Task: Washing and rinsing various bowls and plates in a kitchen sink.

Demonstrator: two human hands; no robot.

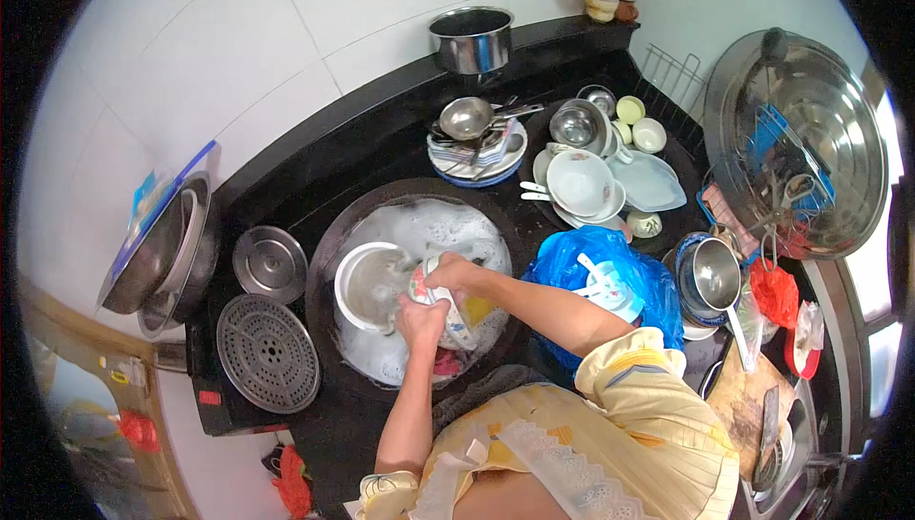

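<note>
Both hands are over a large dark wok [325, 348] filled with sudsy water [400, 223]. My left hand [423, 318] grips the near left side of a white floral bowl [457, 334]. On its far side, my right hand [452, 274] holds the same bowl, its fingers partly hidden. The bowl is tilted; whether another is nested with it, I cannot tell. Just left of my hands, a round white container [345, 291] with cloudy water sits in the suds. Something yellow [477, 310] shows beyond the bowl, and a pinkish-red item [448, 364] lies in the water nearer me.
A metal lid [270, 262] and a perforated steamer plate [268, 353] lie left. Behind are stacked plates [475, 175] with a ladle [466, 118], and piled bowls [580, 180]. A blue plastic bag [572, 255], small saucepan [716, 275] and cleaver [768, 420] are right.
</note>
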